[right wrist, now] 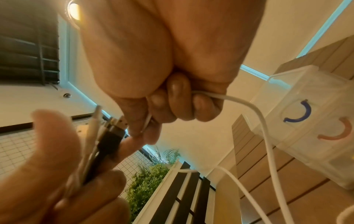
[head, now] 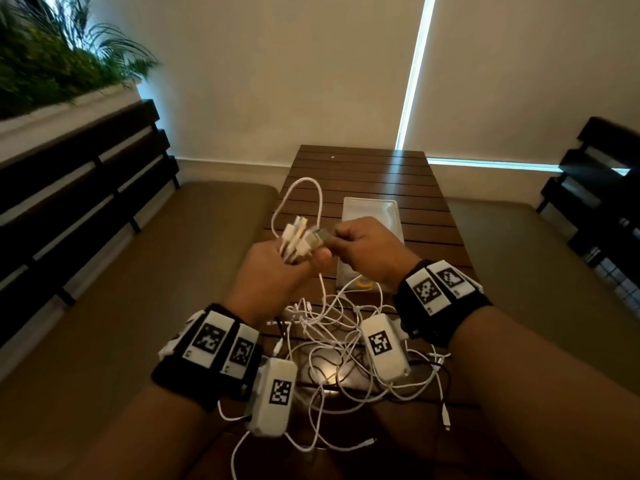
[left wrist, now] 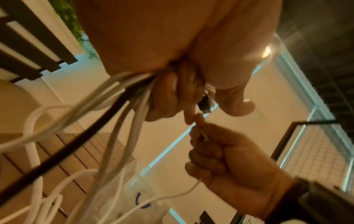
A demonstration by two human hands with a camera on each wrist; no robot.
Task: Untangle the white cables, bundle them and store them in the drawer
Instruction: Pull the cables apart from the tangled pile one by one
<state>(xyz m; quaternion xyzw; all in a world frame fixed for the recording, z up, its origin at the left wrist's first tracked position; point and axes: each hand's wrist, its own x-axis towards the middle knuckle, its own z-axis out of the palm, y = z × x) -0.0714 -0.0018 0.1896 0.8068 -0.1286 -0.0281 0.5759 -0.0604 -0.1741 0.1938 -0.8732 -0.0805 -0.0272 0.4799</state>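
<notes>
Head view: left hand [head: 277, 268] fisted round a bunch of white cables [head: 346, 344] w/ the plug ends [head: 294, 233] fanning up and away from the person. Right hand [head: 367, 251] pinches one plug at the top of that bunch, its lead dropping down. Most of the cable lies tangled on the near end of the slatted wood counter [head: 433, 216], between the wrists; one loop arcs up over the counter behind the left hand. Clear plastic drawer unit [head: 367, 209] sits on the counter under and beyond the right hand.

Left wrist view: only here, cables [left wrist: 122, 115] leave the bottom of the left hand [left wrist: 168, 97] as a near-parallel bundle, long axis running down and left, w/ one black lead [left wrist: 76, 139] among them. Right hand [left wrist: 229, 157] curled tight on a thin white lead.

Right wrist view: only here, drawer unit [right wrist: 314, 136] front shows a blue and an orange curved handle. Right hand [right wrist: 172, 94] has fingers curled on a white lead that exits right and bends down. Left hand [right wrist: 57, 174] holds a black metal-tipped plug [right wrist: 113, 136] pointing up and right.
</notes>
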